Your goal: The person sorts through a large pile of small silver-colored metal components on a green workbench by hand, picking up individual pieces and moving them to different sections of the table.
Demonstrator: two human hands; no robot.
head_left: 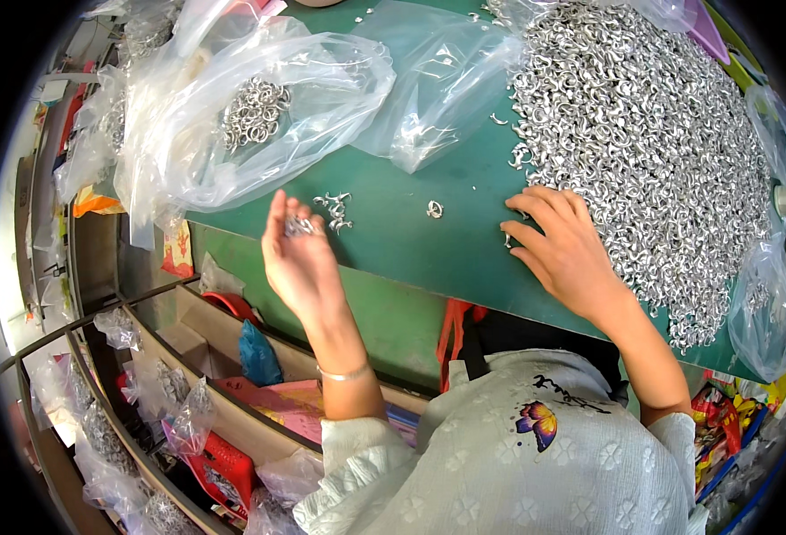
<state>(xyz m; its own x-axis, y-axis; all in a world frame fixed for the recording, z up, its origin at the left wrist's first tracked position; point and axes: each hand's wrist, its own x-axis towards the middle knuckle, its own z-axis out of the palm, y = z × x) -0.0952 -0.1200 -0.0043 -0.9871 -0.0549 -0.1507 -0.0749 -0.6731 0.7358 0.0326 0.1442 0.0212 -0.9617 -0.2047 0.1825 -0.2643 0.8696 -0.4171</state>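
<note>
My left hand (304,270) is raised palm up over the table's near edge, fingers curled around a few small silver rings (300,226). Just beyond it lie several loose silver pieces (333,210) on the green tabletop. My right hand (561,250) rests palm down at the left edge of a large pile of curved silver metal pieces (643,152). Its fingers are spread, with one or two small pieces beside the fingertips. Between the two hands lies a small cluster of silver rings (435,209).
A clear plastic bag (339,85) holding silver rings (256,111) spreads across the far left of the green table (393,254). Another clear bag (442,80) lies beside it. Below left stand open compartments with a blue bag (258,353) and a red basket (223,473).
</note>
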